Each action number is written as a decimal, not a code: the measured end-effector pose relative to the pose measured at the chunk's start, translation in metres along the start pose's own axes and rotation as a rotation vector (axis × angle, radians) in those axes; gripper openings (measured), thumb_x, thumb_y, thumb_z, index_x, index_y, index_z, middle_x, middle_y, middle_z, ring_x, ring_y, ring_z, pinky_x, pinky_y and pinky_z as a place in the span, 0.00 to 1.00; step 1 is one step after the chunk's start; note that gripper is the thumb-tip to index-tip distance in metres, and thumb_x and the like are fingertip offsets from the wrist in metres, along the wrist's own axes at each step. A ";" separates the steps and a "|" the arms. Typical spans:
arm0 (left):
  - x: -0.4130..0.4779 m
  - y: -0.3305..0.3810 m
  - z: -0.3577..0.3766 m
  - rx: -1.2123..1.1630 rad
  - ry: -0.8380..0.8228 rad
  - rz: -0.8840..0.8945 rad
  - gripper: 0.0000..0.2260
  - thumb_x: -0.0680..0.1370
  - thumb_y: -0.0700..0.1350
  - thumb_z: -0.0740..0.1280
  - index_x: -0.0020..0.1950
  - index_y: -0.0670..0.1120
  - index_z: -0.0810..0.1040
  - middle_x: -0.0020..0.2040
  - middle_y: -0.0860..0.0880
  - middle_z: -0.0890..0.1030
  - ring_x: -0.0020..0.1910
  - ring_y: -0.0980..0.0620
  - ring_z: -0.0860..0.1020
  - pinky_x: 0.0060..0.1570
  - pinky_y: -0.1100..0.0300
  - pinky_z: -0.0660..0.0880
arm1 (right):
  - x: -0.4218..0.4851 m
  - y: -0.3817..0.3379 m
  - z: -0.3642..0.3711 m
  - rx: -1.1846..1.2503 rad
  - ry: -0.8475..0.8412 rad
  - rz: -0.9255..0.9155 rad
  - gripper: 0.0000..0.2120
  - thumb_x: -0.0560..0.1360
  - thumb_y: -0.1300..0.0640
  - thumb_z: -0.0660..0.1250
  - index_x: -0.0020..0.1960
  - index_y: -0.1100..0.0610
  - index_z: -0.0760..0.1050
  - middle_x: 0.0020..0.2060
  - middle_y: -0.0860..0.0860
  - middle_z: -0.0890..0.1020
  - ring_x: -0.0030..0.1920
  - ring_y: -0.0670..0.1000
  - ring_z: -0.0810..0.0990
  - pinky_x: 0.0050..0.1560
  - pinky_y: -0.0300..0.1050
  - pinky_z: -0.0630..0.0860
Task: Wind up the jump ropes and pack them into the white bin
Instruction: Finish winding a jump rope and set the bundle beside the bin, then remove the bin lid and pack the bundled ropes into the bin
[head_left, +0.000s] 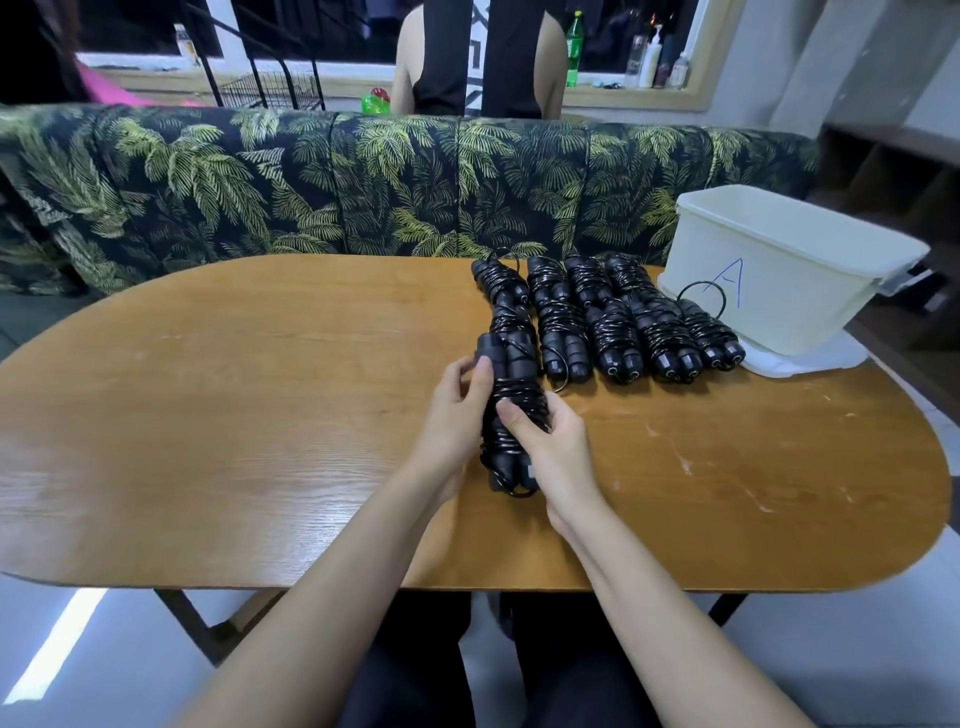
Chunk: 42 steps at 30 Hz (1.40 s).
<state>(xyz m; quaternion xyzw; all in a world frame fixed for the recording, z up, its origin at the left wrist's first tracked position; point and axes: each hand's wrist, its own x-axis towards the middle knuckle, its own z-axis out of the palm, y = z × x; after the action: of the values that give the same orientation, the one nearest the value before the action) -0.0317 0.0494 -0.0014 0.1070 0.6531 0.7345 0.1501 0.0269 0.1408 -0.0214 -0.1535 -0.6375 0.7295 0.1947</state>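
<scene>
One jump rope bundle (511, 410) between our hands: left hand (457, 410) curled round handle end, right hand (550, 441) gripped wound cord, likely to stop coil loosening. We held it low over table (260, 415), near finished bundles (613, 317) lined beside white bin (779, 260), apparently staged for packing.

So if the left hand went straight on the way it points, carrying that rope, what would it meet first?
Likely the wound rope lying just beyond the held bundle, in the left column. The left hand may pass above it; depth is unclear.
</scene>
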 end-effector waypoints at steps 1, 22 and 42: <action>-0.002 -0.003 0.000 -0.009 -0.044 -0.028 0.17 0.81 0.54 0.59 0.67 0.48 0.72 0.59 0.49 0.80 0.54 0.55 0.80 0.44 0.64 0.75 | 0.006 -0.003 0.000 0.022 -0.008 0.007 0.14 0.75 0.56 0.71 0.59 0.57 0.77 0.51 0.52 0.85 0.52 0.51 0.83 0.56 0.53 0.79; 0.140 -0.025 -0.039 0.318 0.047 -0.089 0.17 0.81 0.52 0.60 0.68 0.46 0.64 0.61 0.43 0.74 0.59 0.47 0.75 0.54 0.55 0.75 | 0.118 0.003 -0.017 -1.441 -0.235 -0.424 0.35 0.77 0.35 0.57 0.78 0.50 0.52 0.77 0.48 0.55 0.77 0.53 0.50 0.77 0.51 0.41; 0.118 0.004 0.003 1.561 0.033 0.152 0.23 0.82 0.51 0.56 0.76 0.50 0.57 0.75 0.44 0.59 0.67 0.40 0.65 0.61 0.48 0.66 | 0.097 -0.021 -0.039 -1.511 -0.334 -0.476 0.31 0.80 0.44 0.59 0.78 0.51 0.53 0.78 0.49 0.58 0.78 0.53 0.50 0.77 0.55 0.40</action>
<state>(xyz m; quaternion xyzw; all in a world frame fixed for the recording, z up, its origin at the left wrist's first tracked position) -0.1412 0.0939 -0.0013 0.2148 0.9735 0.0728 -0.0289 -0.0381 0.2238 -0.0040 0.0072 -0.9944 0.0542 0.0906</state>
